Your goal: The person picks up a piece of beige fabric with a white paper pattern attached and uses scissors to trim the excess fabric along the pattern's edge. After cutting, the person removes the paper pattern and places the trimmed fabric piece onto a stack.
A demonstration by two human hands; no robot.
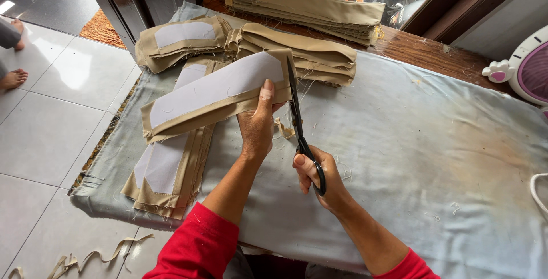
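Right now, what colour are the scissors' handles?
Black, like the blades; the scissors show best in the head view.

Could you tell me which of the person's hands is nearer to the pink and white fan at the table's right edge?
Right. The right hand, gripping the scissors, is closer to the fan; the left hand lies farther left, on the tan fabric piece.

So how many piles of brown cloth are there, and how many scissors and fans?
Piles of brown cloth on the table: 4
Cloth piece held in the left hand: 1
Scissors in the right hand: 1
Fans: 1
Total: 7
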